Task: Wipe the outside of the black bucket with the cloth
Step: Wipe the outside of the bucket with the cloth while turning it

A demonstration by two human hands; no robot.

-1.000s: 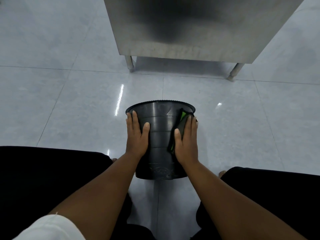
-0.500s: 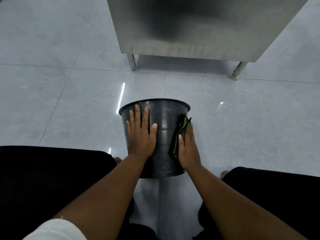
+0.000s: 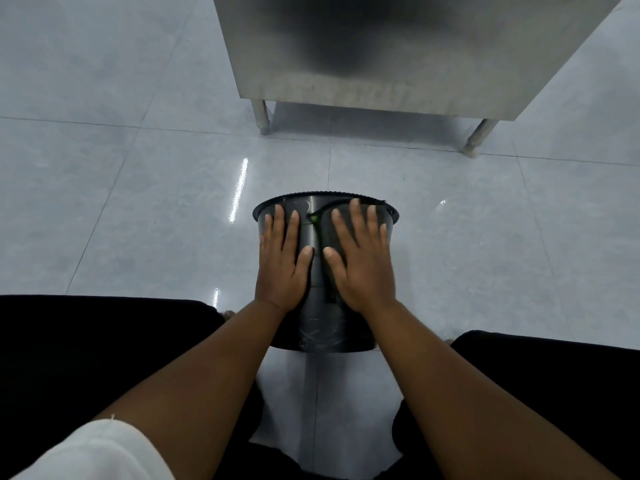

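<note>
The black bucket [image 3: 313, 329] sits on the tiled floor between my knees, its ribbed rim on the far side. My left hand [image 3: 282, 261] lies flat on the left part of the outer wall, fingers spread, steadying it. My right hand [image 3: 360, 261] presses the dark cloth [image 3: 316, 218] flat against the wall beside the left hand. Only a thin dark edge of the cloth with a green spot shows past the fingers; the rest is hidden under the palm.
A stainless steel cabinet [image 3: 381, 57] on short legs [image 3: 262, 116] stands on the floor just beyond the bucket. Glossy grey floor tiles [image 3: 138, 202] surround it. My dark-trousered legs [image 3: 86, 341] flank the bucket on both sides.
My right hand has slid the cloth from the bucket's right side round to the near face, close to my left hand. The left hand has barely shifted.
</note>
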